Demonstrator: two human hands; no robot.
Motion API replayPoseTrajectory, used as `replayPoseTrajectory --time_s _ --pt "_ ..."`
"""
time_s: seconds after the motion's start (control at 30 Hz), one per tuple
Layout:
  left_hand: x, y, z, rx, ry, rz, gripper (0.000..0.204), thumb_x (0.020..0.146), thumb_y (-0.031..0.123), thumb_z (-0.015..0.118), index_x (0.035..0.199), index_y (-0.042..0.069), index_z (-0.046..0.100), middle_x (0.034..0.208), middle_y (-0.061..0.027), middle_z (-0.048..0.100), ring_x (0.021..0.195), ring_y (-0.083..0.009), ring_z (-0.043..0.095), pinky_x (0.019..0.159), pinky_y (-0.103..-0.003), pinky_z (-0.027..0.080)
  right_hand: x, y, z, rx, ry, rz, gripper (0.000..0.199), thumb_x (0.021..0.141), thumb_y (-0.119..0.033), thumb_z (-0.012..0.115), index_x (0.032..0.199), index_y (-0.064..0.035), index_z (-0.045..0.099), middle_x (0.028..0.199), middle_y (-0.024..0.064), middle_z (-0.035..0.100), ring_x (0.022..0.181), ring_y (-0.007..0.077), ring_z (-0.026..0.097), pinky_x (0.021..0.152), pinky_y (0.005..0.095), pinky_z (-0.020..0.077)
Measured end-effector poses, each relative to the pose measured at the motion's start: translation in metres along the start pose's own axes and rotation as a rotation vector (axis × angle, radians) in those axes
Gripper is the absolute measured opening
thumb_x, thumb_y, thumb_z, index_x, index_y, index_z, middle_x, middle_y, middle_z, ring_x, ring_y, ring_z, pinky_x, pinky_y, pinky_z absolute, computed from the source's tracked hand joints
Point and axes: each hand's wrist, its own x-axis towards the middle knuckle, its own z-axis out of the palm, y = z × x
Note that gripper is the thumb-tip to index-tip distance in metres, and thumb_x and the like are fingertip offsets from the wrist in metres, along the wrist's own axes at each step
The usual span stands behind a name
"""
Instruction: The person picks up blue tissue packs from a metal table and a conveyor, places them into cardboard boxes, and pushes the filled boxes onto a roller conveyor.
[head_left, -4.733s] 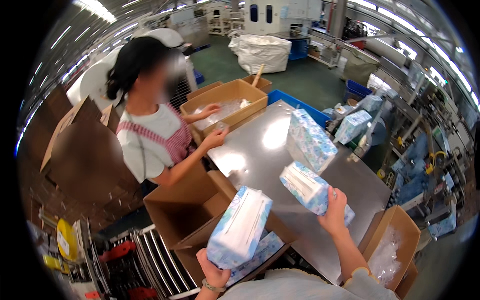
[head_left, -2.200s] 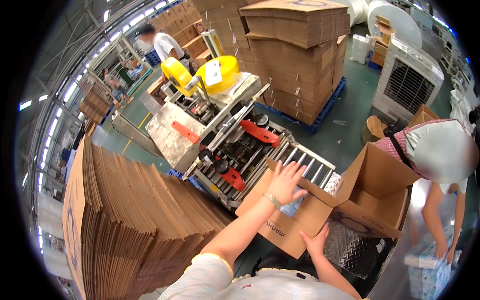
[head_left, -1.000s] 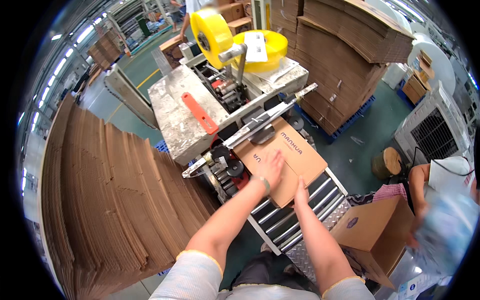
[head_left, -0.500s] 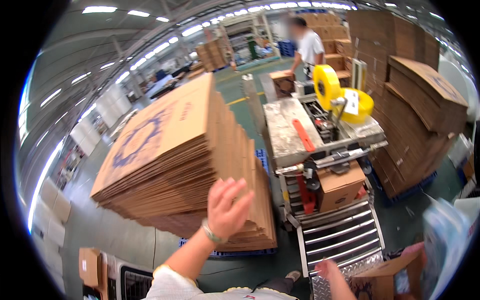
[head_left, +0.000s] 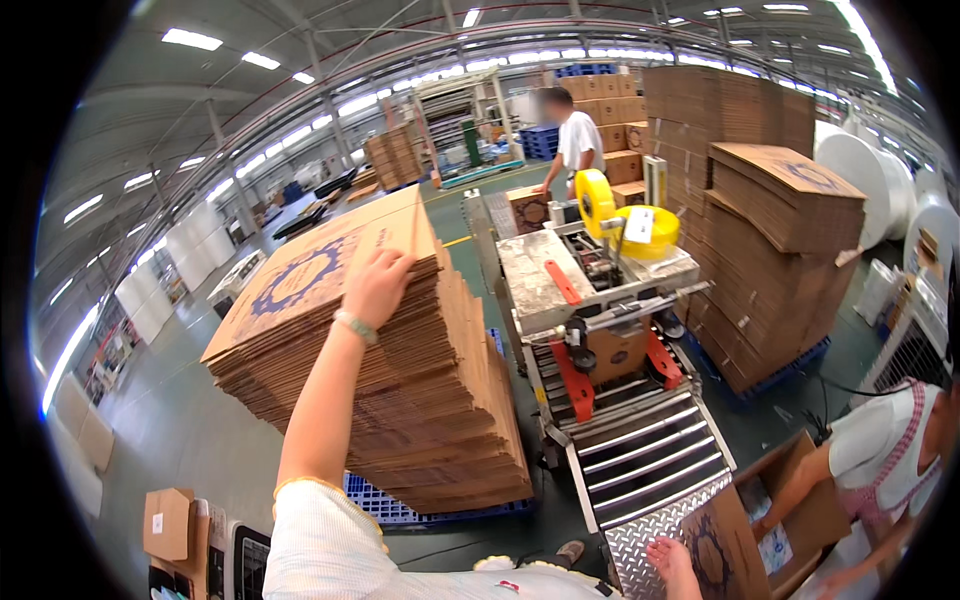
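Observation:
A tall stack of flattened cardboard boxes (head_left: 440, 370), brown with a dark blue gear print on the top one, stands at the left on a blue pallet (head_left: 395, 508). My left hand (head_left: 376, 288) is at the stack's upper edge, its fingers bent over the top flattened cardboard box (head_left: 330, 262); the thumb is hidden. Low at the right, my right hand (head_left: 668, 558) has its fingers apart and holds nothing. It hovers over the diamond-plate end (head_left: 640, 535) of the roller conveyor, beside the printed flap of an open cardboard box (head_left: 725, 545).
Ahead, a taping machine (head_left: 545, 265) carries yellow tape rolls (head_left: 648, 230), with a closed box (head_left: 618, 352) inside it. Rollers (head_left: 650, 450) slope toward me. A co-worker (head_left: 880, 460) reaches into the open box at right; another person (head_left: 578, 140) stands beyond the machine. More flattened boxes (head_left: 760, 290) are stacked right.
My left hand has gone up and forward from the stack's near side to its top edge. The closed box has moved deeper into the machine. The co-worker at right has come into clearer view.

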Motion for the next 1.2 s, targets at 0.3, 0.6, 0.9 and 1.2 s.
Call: replayPoseTrajectory --time_s 0.3,0.6,0.9,1.2 --pt "0.023 0.045 -0.102 0.191 0.417 0.002 0.013 0.088 0.015 0.073 0.100 0.012 0.068 0.089 -0.0079 0.070 0.084 -0.0314 0.067 0.072 -0.042 0.054 -0.092 0.066 -0.060 0.085 0.204 -0.040 0.015 0.093 -0.018 0.060 0.096 -0.0043 0.064 0.091 0.0116 0.071 0.083 0.0243 0.068 0.081 0.0387 0.0553" --pt "0.114 0.313 -0.225 -0.376 0.561 0.909 0.071 0.080 0.077 0.061 0.066 0.012 0.037 0.060 0.0002 0.037 0.050 -0.0185 0.042 0.048 -0.031 0.032 -0.235 0.003 0.070 -0.895 0.081 -1.008 0.086 0.087 -0.037 0.079 0.154 -0.0037 0.036 0.154 0.0248 0.039 0.143 0.0395 0.039 0.118 0.0462 0.0330" --pt "0.075 0.392 0.029 -1.683 0.466 -0.414 0.057 0.112 0.045 0.035 0.073 0.005 0.046 0.067 -0.0002 0.040 0.060 -0.0129 0.037 0.057 -0.030 0.031 -0.395 -0.011 0.063 -1.154 0.808 -1.212 0.031 0.087 -0.028 0.077 0.106 -0.0070 0.067 0.091 0.0128 0.073 0.083 0.0350 0.071 0.076 0.0457 0.0557" --pt "-0.105 0.568 0.102 -1.865 -0.546 -0.578 0.119 0.083 0.030 0.085 0.161 -0.007 0.003 0.167 -0.0302 0.007 0.156 -0.0390 0.007 0.127 -0.044 0.008 -0.383 -0.021 0.076 -1.200 0.660 -0.657 0.039 0.106 -0.040 0.049 0.115 -0.0075 0.067 0.102 0.0177 0.071 0.098 0.0389 0.068 0.085 0.0467 0.0543"
